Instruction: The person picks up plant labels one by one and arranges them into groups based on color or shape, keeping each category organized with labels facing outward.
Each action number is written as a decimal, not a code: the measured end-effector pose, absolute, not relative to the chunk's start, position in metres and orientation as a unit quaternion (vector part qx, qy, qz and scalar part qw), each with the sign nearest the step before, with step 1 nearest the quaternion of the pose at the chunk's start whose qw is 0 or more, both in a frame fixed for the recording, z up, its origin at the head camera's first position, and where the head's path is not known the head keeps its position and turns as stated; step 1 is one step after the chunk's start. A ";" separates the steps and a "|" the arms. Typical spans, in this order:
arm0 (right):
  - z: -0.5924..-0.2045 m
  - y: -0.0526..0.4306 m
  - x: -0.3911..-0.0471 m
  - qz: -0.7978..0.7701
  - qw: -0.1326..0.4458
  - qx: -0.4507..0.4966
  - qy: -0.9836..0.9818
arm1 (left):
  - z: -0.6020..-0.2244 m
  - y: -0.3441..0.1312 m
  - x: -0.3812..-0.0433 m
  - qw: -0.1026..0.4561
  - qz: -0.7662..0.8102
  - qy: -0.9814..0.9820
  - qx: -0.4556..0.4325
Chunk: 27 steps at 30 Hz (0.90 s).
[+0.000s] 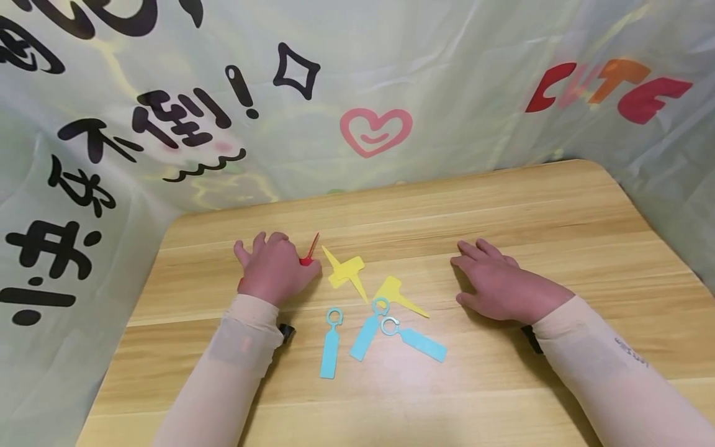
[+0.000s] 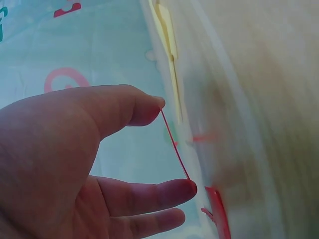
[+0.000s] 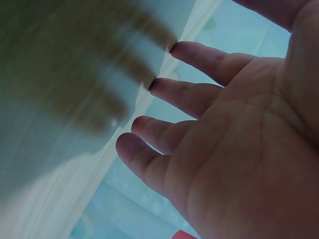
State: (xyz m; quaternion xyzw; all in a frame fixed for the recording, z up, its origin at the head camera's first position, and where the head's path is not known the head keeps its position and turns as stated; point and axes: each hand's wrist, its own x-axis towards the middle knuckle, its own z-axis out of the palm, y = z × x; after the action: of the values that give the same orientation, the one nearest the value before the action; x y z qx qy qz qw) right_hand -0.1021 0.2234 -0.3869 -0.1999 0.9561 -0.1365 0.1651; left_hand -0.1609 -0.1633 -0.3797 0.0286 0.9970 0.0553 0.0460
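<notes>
My left hand [image 1: 274,267] is at the left of the table, with a thin red T-shaped tag [image 2: 174,143] pinched between thumb and finger, seen edge-on in the left wrist view. More red plastic [image 2: 218,213] lies on the table below those fingers; its full shape is hidden. Right of this hand are yellow T-shaped tags: two crossed ones [image 1: 349,270] and a single one [image 1: 391,289]. My right hand [image 1: 497,279] holds nothing. Its fingers are spread, with the tips at the tabletop.
Nearer the front lie blue ring-ended tags: one at left [image 1: 329,357], one in the middle [image 1: 365,338] whose ring meets the yellow tag, and one at right [image 1: 423,344]. A printed cloth [image 1: 447,143] hangs behind the wooden table [image 1: 558,211].
</notes>
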 end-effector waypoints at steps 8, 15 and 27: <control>-0.389 0.224 -0.103 -0.138 0.165 -0.198 0.956 | -0.382 -0.160 -0.156 0.040 0.044 0.998 0.019; -0.389 0.224 -0.104 -0.136 0.163 -0.201 0.956 | -0.383 -0.158 -0.152 0.028 0.029 0.999 0.023; -0.387 0.223 -0.103 -0.144 0.165 -0.201 0.955 | -0.382 -0.152 -0.149 0.020 0.005 0.999 0.025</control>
State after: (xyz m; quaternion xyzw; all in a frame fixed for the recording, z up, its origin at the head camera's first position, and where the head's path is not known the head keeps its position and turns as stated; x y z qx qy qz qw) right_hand -0.1028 0.2227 -0.3868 -0.2005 0.9549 -0.1441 0.1646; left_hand -0.1488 -0.1523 -0.3819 0.0253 0.9995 0.0049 0.0201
